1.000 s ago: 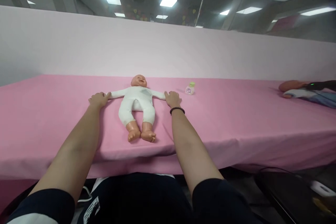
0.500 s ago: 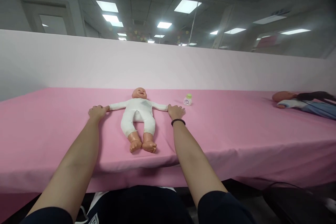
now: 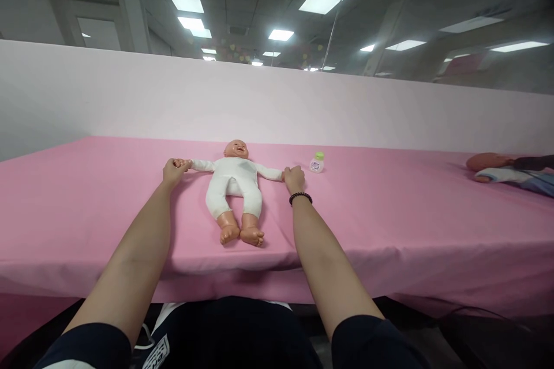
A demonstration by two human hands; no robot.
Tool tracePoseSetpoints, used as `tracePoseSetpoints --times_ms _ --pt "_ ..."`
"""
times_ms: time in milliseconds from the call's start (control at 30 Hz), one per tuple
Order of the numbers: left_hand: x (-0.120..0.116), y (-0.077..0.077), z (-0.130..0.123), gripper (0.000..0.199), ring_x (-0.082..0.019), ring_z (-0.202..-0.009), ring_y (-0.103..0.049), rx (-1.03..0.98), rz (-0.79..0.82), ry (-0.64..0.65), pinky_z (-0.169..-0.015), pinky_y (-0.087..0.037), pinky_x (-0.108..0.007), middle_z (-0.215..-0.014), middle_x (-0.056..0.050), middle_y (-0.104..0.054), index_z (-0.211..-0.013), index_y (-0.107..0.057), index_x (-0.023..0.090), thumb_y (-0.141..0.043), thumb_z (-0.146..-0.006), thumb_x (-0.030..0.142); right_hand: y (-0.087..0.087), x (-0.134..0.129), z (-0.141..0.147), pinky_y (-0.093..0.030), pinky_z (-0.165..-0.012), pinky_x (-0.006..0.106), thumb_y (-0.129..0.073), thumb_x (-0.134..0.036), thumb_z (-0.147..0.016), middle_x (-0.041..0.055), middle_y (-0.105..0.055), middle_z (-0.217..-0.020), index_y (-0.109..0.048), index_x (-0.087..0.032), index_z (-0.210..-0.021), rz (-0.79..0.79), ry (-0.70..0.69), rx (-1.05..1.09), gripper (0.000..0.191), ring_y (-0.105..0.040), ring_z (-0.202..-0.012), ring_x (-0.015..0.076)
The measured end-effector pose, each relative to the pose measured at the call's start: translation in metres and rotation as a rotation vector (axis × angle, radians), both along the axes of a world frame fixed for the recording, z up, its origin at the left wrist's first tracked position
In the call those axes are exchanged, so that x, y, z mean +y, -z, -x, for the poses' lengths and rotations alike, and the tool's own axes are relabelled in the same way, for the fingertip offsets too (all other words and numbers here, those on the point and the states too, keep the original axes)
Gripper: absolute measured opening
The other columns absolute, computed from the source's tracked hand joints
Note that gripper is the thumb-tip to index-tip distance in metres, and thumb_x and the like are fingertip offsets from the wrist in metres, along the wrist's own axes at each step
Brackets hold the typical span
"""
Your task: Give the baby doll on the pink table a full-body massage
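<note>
A baby doll [image 3: 236, 176] in a white suit lies on its back on the pink-covered table [image 3: 367, 213], arms spread and feet towards me. My left hand [image 3: 173, 173] is closed on the doll's hand at the left side. At the right side, my right hand [image 3: 295, 179], below which a dark beaded bracelet circles the wrist, is closed around the doll's other hand, which it mostly hides. Just beyond my right hand stands a small clear bottle [image 3: 317, 165] with a green cap.
Another doll [image 3: 489, 161] with a brown head and blue-white clothing lies at the far right. Behind the table runs a low white wall [image 3: 259, 98] with glass above it. A dark cable hangs below the table's right front.
My fingers, earlier lying flatter over the doll's hands, have curled closed around them. The doll's left-side hand is raised slightly. The whole view has shifted a little.
</note>
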State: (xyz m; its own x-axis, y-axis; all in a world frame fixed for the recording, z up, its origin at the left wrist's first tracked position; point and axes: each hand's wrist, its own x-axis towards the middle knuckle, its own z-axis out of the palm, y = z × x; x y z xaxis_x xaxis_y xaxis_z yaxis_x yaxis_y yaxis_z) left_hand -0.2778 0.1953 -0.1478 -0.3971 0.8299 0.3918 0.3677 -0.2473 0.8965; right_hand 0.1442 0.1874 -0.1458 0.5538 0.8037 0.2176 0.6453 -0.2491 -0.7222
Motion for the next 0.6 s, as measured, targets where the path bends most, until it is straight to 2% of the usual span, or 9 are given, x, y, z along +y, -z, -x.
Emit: tracePoseSetpoints --times_ms 100,167,300,400,500,600 --pt "0.005 -0.001 0.002 0.035 -0.016 -0.075 -0.058 -0.062 -0.019 0.124 -0.076 -0.051 -0.031 -0.072 0.0 -0.058 -0.075 -0.05 0.018 -0.078 -0.072 0.039 0.0 0.006 -0.002 -0.042 -0.074 0.03 -0.039 -0.032 -0.101 0.0187 -0.064 -0.12 -0.058 -0.01 -0.119 -0.025 0.01 0.03 0.034 -0.062 -0.101 0.0249" --pt "0.005 -0.003 0.002 0.033 -0.015 -0.073 -0.057 -0.072 0.001 0.14 -0.075 -0.052 -0.032 -0.07 -0.001 -0.058 -0.075 -0.052 0.018 -0.077 -0.071 0.039 0.0 0.008 -0.003 -0.043 -0.075 0.03 -0.04 -0.033 -0.101 0.0185 -0.064 -0.12 -0.058 -0.011 -0.119 -0.029 0.027 0.035 0.034 -0.062 -0.102 0.0252" --pt "-0.001 -0.005 0.0 0.033 -0.019 -0.077 -0.059 -0.099 0.084 0.054 -0.071 -0.052 -0.031 -0.072 -0.002 -0.061 -0.079 -0.053 0.018 -0.077 -0.066 0.037 0.006 0.008 -0.004 -0.045 -0.082 0.034 -0.046 -0.033 -0.098 0.0196 -0.064 -0.117 -0.061 -0.01 -0.118 -0.006 0.062 0.003 0.034 -0.06 -0.107 0.0303" --pt "-0.005 -0.004 0.0 0.037 -0.023 -0.083 -0.061 -0.063 0.135 -0.056 -0.07 -0.053 -0.032 -0.082 -0.005 -0.066 -0.084 -0.054 0.02 -0.079 -0.062 0.035 0.008 0.008 -0.006 -0.044 -0.092 0.042 -0.049 -0.034 -0.096 0.0221 -0.06 -0.122 -0.063 -0.009 -0.118 0.003 0.089 -0.046 0.036 -0.053 -0.118 0.0366" --pt "-0.001 0.0 0.003 0.044 -0.027 -0.094 -0.064 0.038 0.166 -0.126 -0.076 -0.054 -0.036 -0.099 -0.009 -0.068 -0.094 -0.053 0.021 -0.08 -0.062 0.034 0.002 0.014 -0.016 -0.042 -0.098 0.047 -0.053 -0.037 -0.095 0.0244 -0.05 -0.134 -0.056 -0.009 -0.131 -0.021 0.188 -0.086 0.046 -0.045 -0.125 0.0383" --pt "0.007 0.007 0.008 0.049 -0.03 -0.103 -0.064 0.121 0.206 -0.121 -0.085 -0.053 -0.04 -0.11 -0.012 -0.067 -0.103 -0.051 0.021 -0.077 -0.065 0.036 -0.01 0.026 -0.044 -0.04 -0.102 0.05 -0.055 -0.037 -0.093 0.0227 -0.044 -0.14 -0.054 -0.016 -0.137 -0.06 0.292 -0.044 0.048 -0.041 -0.129 0.0365"
